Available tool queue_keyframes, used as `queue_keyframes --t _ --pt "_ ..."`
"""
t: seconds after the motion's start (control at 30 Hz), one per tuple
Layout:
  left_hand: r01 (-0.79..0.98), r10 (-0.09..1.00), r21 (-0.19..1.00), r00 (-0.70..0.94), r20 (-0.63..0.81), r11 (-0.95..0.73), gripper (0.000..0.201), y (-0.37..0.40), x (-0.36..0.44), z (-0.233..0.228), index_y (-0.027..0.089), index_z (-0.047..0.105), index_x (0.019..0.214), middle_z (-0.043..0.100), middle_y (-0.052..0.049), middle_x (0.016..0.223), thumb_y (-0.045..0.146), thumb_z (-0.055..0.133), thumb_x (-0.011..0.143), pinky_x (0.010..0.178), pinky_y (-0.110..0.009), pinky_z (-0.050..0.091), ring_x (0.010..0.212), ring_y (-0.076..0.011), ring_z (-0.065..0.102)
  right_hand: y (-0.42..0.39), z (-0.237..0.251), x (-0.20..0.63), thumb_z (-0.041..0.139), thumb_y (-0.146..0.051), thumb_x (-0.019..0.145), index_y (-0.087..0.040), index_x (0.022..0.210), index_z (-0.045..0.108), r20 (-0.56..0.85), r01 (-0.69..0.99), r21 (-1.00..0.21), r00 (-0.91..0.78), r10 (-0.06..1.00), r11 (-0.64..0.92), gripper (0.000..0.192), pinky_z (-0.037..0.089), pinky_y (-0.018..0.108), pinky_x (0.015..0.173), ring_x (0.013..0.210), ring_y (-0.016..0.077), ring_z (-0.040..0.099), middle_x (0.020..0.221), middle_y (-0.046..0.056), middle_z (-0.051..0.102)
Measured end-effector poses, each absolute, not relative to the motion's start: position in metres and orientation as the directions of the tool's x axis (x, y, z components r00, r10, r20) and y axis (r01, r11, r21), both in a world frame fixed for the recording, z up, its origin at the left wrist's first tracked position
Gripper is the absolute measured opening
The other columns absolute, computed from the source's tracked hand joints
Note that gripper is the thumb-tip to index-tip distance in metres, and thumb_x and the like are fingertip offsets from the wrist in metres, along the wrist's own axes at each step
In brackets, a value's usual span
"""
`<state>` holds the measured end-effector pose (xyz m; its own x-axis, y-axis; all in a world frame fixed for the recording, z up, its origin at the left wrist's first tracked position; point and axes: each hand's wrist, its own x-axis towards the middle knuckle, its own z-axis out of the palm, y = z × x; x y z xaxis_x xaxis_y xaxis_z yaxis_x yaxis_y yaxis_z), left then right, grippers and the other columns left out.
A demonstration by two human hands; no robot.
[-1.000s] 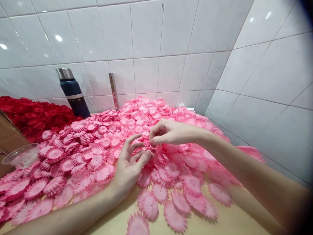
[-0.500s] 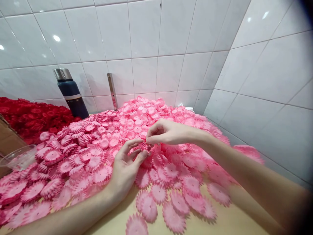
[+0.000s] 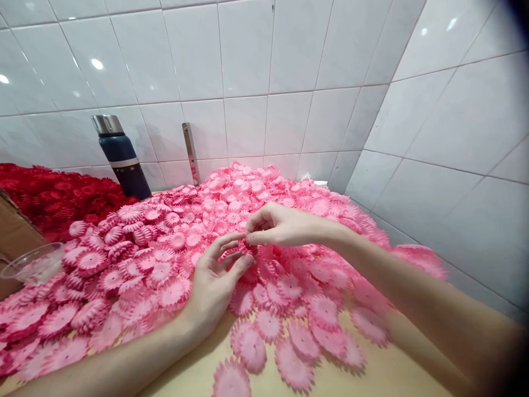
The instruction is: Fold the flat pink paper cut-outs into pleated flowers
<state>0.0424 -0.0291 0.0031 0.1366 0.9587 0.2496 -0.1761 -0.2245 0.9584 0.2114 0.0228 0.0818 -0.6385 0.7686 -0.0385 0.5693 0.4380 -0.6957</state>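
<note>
Here, 2 hands (image 3: pixel 212 281), 100+ pink pcs (image 3: pixel 289 286)

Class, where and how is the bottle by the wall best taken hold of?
Probably around the bottle, below its cap, coming from the front: there the round body rises clear, while the red pile and pink pile crowd its base and the wall stands behind.

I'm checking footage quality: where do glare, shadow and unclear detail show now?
Head view: lamp glare spots the wall tiles; a soft shadow lies on the tabletop beneath the right forearm; both right corners go dark; detail between left hand and right hand looks unclear.
</note>
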Motion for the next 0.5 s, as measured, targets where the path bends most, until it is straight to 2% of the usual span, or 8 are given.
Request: queue_keyframes --t 0.5 --pt "-0.176 0.957 0.960 0.156 0.244 -0.216 0.026 -0.0282 0.0413 0.0014 0.024 0.063 0.107 0.068 -0.003 0.105 0.024 0.069 0.082 0.084 -0.027 0.053 0.096 -0.0168 0.065 0.0248 0.0815 0.2154 0.057 -0.029 0.079 -0.016 0.071 0.066 -0.049 0.540 -0.738 -0.641 0.766 0.405 0.017 0.028 0.022 0.047 0.053 0.0080 0.041 0.060 -0.003 0.054"
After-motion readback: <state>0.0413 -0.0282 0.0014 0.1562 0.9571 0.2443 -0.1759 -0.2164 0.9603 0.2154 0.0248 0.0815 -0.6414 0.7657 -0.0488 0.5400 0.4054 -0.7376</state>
